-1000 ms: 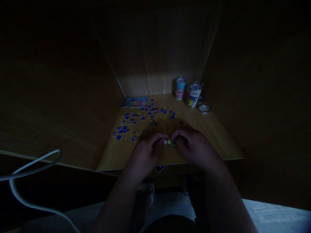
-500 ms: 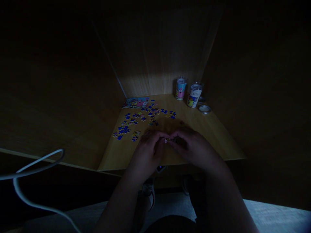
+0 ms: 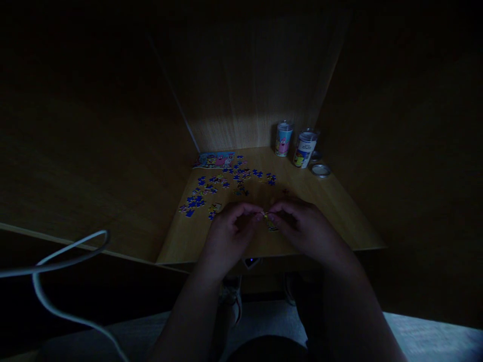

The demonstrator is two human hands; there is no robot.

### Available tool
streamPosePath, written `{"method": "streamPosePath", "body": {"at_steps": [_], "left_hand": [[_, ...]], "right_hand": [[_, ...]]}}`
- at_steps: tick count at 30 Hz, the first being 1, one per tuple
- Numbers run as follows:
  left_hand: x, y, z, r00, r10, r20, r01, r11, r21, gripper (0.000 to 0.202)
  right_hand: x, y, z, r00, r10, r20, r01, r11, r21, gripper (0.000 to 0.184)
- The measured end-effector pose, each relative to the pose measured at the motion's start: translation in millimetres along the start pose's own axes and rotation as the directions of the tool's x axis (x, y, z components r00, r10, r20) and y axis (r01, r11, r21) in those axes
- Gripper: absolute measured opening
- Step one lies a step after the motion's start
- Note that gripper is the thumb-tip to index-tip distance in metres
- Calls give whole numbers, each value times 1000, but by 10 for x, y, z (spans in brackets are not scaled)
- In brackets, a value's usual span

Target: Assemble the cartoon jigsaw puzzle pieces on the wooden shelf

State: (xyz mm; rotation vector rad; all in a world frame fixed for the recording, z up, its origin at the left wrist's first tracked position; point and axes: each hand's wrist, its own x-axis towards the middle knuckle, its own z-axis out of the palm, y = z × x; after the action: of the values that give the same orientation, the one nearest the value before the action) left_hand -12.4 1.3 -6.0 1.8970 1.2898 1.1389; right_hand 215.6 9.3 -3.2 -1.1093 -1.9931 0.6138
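Observation:
The scene is dim. My left hand (image 3: 230, 232) and my right hand (image 3: 302, 227) meet over the near part of a wooden desk (image 3: 339, 216). Both pinch small jigsaw pieces (image 3: 266, 216) between their fingertips, and the pieces touch each other. A small joined cluster (image 3: 272, 225) lies on the desk just under my right fingers. Several loose, mostly blue puzzle pieces (image 3: 222, 183) are scattered beyond my hands. A colourful cartoon picture sheet (image 3: 215, 160) lies at the back left of the desk.
Two small cylindrical tubs (image 3: 283, 138) (image 3: 304, 149) stand at the back right, with a round lid (image 3: 320, 170) lying beside them. Wooden panels wall the desk on three sides. A white cable (image 3: 56, 261) loops at the lower left. Shoes show below the desk edge.
My hands stayed together over the same spot, with the fingers shifting on the pieces. The view drifted slightly, so everything sits a little further right.

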Motion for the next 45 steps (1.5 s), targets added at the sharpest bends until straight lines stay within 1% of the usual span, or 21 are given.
{"method": "streamPosePath", "body": {"at_steps": [4,9,13,15,18,20,23,26,28,30,33,35,37,39,42,43,45], "left_hand": [[15,-20,5,999,-27,-22,26,998,-52,9],[27,-8,22,999,-22,-49,22,1000,-17,10],[30,11,11,997,-22,-76,24,999,28,12],[30,11,-6,989,-40,-143,51,996,77,12],[28,-8,-38,959,-64,-276,107,984,142,13],[27,-22,-56,949,-53,-310,114,977,181,16],[30,-17,-65,965,3,-261,61,970,234,25],[35,20,-48,984,69,-167,-25,968,249,30],[34,53,-26,988,118,-104,-89,964,249,32],[31,86,-3,985,167,-44,-152,958,244,32],[24,129,16,971,234,46,-238,948,212,32],[20,146,16,959,267,97,-281,944,175,36],[18,152,11,951,282,128,-300,942,154,41],[15,152,10,951,278,134,-298,940,164,43],[4,156,33,956,265,128,-289,928,235,40],[-3,162,48,956,262,134,-290,917,272,38],[-19,177,81,956,248,158,-290,887,359,31]], "right_hand": [[-2,17,7,1000,-19,22,19,1000,-3,11],[-2,10,8,999,-21,30,22,1000,-12,15],[7,-24,-9,1000,21,16,-21,1000,-17,15],[9,-30,-13,999,39,0,-39,999,-27,15],[7,-16,-6,998,46,-32,-48,998,-36,15],[6,-1,3,998,47,-50,-49,998,-49,14],[12,16,12,995,43,-94,-51,995,-91,14],[23,27,18,994,14,-113,-28,992,-124,12],[29,37,24,994,-14,-106,0,991,-132,10],[30,49,33,993,-36,-109,20,990,-138,9],[28,65,42,992,-53,-114,37,990,-137,13],[30,69,41,993,-60,-103,46,990,-134,14],[36,69,37,994,-56,-94,42,989,-143,12],[42,72,32,993,-38,-113,18,986,-169,11],[38,108,23,976,19,-215,-68,973,-221,15],[30,130,21,962,49,-269,-117,963,-244,18],[5,181,18,911,118,-396,-248,923,-295,25]]}}
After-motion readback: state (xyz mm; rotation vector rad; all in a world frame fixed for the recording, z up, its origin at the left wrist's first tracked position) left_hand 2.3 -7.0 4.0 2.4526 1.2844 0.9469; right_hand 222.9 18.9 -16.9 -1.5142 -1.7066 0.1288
